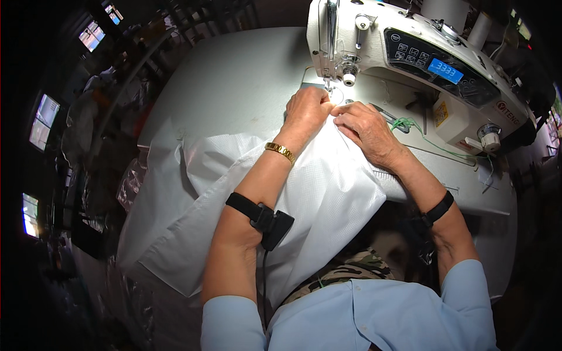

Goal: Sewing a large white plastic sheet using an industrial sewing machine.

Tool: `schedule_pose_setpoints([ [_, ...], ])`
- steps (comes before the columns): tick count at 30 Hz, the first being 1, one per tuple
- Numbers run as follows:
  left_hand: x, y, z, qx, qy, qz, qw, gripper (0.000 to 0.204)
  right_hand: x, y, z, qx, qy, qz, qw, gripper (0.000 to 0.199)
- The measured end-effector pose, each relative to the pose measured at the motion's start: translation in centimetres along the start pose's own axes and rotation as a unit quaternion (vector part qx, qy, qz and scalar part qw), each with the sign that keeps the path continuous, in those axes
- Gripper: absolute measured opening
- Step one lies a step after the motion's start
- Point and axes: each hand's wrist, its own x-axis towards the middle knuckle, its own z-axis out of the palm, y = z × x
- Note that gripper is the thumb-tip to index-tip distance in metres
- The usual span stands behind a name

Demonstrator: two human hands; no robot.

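Both my hands work at the needle end of a white sewing machine (369, 50). My left hand (306, 112) is closed in a pinch on the edge of a white fabric sheet (319, 169), just in front of the presser foot (329, 85). Close beside it, my right hand (370, 133) has its fingers bent and pinched on the same edge. The fingertips of the two hands nearly meet. From there the fabric spreads down over the table's front edge and under my left forearm. Exactly how the fabric sits by the needle is hidden behind my fingers.
Right of my right hand, a dark metal tool (389, 117), perhaps snips, lies with a tangle of green thread (405, 123). The grey sewing table (234, 76) extends left. A lit control panel (439, 67) is on the machine arm. Thread cones (480, 29) stand behind it.
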Motion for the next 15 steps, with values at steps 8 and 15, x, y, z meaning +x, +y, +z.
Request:
schedule_pose_setpoints([
  [8, -10.6, 1.2, -0.3, 0.063, 0.055, 0.215, 0.973, 0.039, -0.4, -2.1, 1.6, -0.129, 0.043, 0.025, 0.99, 0.022],
  [15, -8.3, -2.5, -1.0, 0.022, -0.024, 0.261, 0.965, 0.064, 0.3, -3.7, 3.0, -0.138, 0.023, 0.145, 0.979, 0.021],
])
